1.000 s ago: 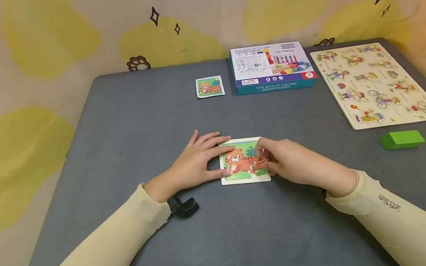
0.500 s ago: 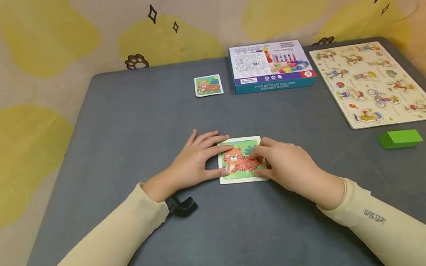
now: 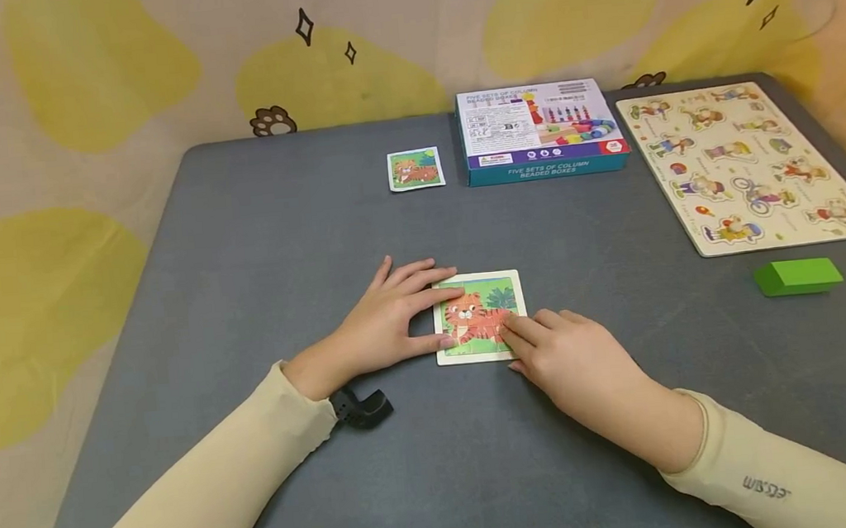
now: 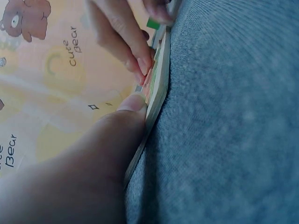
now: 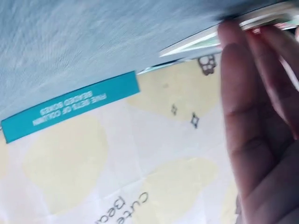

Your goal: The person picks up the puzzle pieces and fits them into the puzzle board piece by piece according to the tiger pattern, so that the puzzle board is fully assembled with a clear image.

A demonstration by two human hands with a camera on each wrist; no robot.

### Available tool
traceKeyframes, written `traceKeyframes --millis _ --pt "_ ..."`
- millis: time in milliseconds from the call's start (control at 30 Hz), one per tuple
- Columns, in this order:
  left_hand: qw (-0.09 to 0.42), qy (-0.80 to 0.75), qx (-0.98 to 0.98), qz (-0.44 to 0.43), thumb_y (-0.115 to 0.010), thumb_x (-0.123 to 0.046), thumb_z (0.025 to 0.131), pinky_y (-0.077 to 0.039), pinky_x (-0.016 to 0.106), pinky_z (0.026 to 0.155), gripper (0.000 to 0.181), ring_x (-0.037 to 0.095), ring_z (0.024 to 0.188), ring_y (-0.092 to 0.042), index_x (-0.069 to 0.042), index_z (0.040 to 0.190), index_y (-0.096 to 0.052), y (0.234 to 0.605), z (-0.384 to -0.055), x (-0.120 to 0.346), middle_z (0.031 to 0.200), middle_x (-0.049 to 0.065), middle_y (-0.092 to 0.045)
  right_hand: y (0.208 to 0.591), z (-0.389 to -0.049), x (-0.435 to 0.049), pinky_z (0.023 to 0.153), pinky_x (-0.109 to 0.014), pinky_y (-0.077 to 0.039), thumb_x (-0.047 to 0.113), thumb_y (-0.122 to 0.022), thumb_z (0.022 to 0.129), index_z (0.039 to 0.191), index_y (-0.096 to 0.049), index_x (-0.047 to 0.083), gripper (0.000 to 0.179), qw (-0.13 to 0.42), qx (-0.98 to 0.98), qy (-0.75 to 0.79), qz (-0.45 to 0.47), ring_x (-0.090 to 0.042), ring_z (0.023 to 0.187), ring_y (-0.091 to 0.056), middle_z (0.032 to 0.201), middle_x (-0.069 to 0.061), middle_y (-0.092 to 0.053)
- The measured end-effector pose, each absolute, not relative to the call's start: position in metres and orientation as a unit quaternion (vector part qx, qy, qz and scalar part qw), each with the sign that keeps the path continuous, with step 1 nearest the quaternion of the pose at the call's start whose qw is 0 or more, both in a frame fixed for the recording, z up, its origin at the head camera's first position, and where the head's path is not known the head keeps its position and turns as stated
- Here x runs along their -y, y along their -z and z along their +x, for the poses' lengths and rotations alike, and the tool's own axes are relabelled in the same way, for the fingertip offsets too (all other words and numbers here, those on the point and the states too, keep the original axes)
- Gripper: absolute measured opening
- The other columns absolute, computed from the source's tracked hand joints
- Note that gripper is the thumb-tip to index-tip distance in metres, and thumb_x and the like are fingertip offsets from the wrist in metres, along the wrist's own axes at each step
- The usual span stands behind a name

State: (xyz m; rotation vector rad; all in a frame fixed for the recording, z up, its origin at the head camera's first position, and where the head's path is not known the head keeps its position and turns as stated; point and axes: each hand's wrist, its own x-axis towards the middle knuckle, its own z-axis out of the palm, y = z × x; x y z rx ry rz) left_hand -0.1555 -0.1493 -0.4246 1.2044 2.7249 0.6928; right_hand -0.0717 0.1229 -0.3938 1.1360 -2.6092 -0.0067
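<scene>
A small square jigsaw puzzle (image 3: 480,301) with an orange tiger on green, set in a pale frame, lies flat in front of me. My left hand (image 3: 385,318) spreads over its left side, with thumb and index fingertip resting on the picture. From the lower right, my right hand (image 3: 576,361) presses extended fingertips onto the tiger's rear part, covering the picture's corner there. In the left wrist view, the left thumb (image 4: 133,103) sits on the edge of the puzzle's frame (image 4: 161,86). The right fingers (image 5: 240,93) reach the frame in the right wrist view.
A matching tiger picture card (image 3: 416,170) lies farther back. Beside it is a boxed bead set (image 3: 543,132). At the right, a wooden peg-style board with figures (image 3: 751,168) lies behind a green block (image 3: 799,277). A patterned cloth (image 3: 213,57) hangs behind the grey table (image 3: 276,201).
The right hand has gone from pinching a puzzle piece at the lower right to pressing there with extended fingers; the piece now lies in the picture. The left hand has stayed put.
</scene>
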Motion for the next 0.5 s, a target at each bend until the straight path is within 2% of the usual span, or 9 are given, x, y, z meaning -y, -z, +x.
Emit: traceKeyframes --millis 233,500 --pt "0.047 -0.222 -0.893 0.390 -0.078 -0.050 0.093 -0.001 0.064 0.124 0.066 0.022 0.156 -0.026 -0.025 0.151 -0.059 0.426 -0.155 0.152 0.164 -0.005 -0.042 0.399 -0.058 -0.116 0.079 -0.038 -0.054 0.042 -0.087 0.086 0.125 -0.073 0.001 0.058 0.141 0.916 0.021 0.374 -0.028 0.097 -0.064 0.120 -0.011 -0.069" --pt "0.047 -0.226 -0.891 0.392 -0.077 -0.050 0.094 0.000 0.064 0.124 0.066 0.022 0.156 -0.026 -0.024 0.152 -0.059 0.430 -0.154 0.153 0.165 -0.005 -0.041 0.397 -0.066 -0.119 0.083 -0.041 -0.054 0.041 -0.084 0.090 0.118 -0.077 0.008 0.044 0.073 0.936 -0.044 0.343 -0.026 0.099 -0.062 0.116 -0.006 -0.067"
